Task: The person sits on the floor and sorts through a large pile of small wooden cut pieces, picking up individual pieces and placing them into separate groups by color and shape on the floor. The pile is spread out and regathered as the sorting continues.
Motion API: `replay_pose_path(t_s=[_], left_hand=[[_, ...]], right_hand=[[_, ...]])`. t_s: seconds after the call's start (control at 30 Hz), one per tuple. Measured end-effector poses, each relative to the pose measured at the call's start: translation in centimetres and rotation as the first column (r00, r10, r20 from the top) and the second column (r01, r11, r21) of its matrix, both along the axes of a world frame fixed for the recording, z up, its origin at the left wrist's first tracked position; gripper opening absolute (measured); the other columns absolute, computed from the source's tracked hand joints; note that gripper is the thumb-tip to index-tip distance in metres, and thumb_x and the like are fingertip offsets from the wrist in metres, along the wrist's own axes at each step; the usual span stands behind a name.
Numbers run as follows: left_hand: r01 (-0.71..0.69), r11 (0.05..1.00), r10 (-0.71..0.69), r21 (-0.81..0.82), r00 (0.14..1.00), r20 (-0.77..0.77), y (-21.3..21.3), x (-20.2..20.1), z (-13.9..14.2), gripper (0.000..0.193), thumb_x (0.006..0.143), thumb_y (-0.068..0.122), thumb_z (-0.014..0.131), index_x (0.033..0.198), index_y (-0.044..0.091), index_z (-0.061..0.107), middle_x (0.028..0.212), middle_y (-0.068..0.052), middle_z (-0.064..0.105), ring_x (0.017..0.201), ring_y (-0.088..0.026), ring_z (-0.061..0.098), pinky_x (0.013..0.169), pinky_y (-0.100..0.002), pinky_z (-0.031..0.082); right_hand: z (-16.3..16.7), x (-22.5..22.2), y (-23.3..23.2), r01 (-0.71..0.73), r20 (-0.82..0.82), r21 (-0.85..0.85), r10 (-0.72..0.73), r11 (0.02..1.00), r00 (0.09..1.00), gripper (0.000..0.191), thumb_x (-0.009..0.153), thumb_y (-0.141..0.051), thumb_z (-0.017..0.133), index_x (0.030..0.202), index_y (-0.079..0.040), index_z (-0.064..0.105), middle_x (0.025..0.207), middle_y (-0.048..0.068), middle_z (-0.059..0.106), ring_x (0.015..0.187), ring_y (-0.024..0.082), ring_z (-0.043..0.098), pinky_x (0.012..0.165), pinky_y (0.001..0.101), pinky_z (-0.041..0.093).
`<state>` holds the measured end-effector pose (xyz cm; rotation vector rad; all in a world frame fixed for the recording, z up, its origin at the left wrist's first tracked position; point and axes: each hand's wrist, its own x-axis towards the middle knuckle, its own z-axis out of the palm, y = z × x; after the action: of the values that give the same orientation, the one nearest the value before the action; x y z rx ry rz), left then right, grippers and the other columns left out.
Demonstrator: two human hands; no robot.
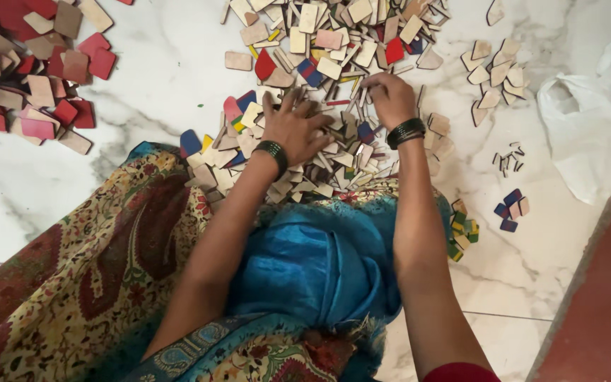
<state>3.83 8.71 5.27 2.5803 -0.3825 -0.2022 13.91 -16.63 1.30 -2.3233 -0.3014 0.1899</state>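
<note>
Wooden pieces (334,152) are lying directly under both hands: left hand (293,127) splaying flat, right hand (390,97) curling (grip unclear) farther.

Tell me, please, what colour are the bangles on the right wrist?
The bangles are dark, nearly black with green; the head view shows them best.

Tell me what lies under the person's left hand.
The left hand rests flat on the big pile of small wooden pieces, plain, red, blue and yellow, on the marble floor. Pieces directly beneath the palm are covered and cannot be seen.
</note>
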Motion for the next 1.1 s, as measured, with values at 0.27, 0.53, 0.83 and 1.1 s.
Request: replay_pose_path(t_s=[0.27, 0.53, 0.83, 1.1], left_hand=[[0.182, 0.982, -0.175, -0.044, 0.976, 0.132, 1.0, -1.6, -0.5, 0.032, 0.089, 0.037, 0.067, 0.121, 0.039, 0.072, 0.128, 0.006, 0.068, 0.14, -0.031, 0.045, 0.109, -0.074, 0.027], [0.195, 0.979, -0.183, -0.052, 0.967, 0.179, 1.3, -1.7, -0.7, 0.032, 0.088, 0.036, 0.068, 0.12, 0.04, 0.073, 0.123, 0.006, 0.069, 0.131, -0.028, 0.051, 0.103, -0.066, 0.035], [0.189, 0.98, -0.178, -0.055, 0.97, 0.168, 1.3, -1.6, -0.5, 0.031, 0.089, 0.037, 0.067, 0.119, 0.041, 0.073, 0.118, 0.004, 0.069, 0.129, -0.029, 0.051, 0.103, -0.066, 0.034], [0.188, 0.98, -0.176, -0.06, 0.97, 0.165, 1.4, -1.6, -0.2, 0.032, 0.087, 0.036, 0.067, 0.118, 0.041, 0.074, 0.116, 0.004, 0.068, 0.13, -0.028, 0.052, 0.104, -0.067, 0.033]], right_hand=[[0.3, -0.5, 2.5, -0.116, -0.084, -0.329, 0.093, 0.937, 0.992, 0.028, 0.092, -0.01, 0.057, 0.099, -0.016, 0.083, 0.097, 0.013, 0.076, 0.093, 0.031, 0.071, 0.085, 0.0402, 0.055], [0.4, -0.5, 2.6, -0.175, -0.032, -0.038, 0.174, 0.984, 0.984, 0.032, 0.087, -0.009, 0.052, 0.105, -0.014, 0.078, 0.104, 0.011, 0.076, 0.097, 0.03, 0.072, 0.087, 0.0399, 0.056], [0.3, -0.7, 1.9, -0.12, -0.038, -0.077, 0.118, 0.99, 0.992, 0.032, 0.089, -0.009, 0.052, 0.105, -0.014, 0.079, 0.102, 0.012, 0.076, 0.096, 0.03, 0.073, 0.088, 0.0385, 0.057], [-0.3, -0.4, 1.9, -0.125, -0.073, -0.103, 0.118, 0.987, 0.99, 0.032, 0.089, -0.01, 0.056, 0.109, -0.016, 0.08, 0.105, 0.013, 0.076, 0.097, 0.03, 0.073, 0.088, 0.038, 0.056]])
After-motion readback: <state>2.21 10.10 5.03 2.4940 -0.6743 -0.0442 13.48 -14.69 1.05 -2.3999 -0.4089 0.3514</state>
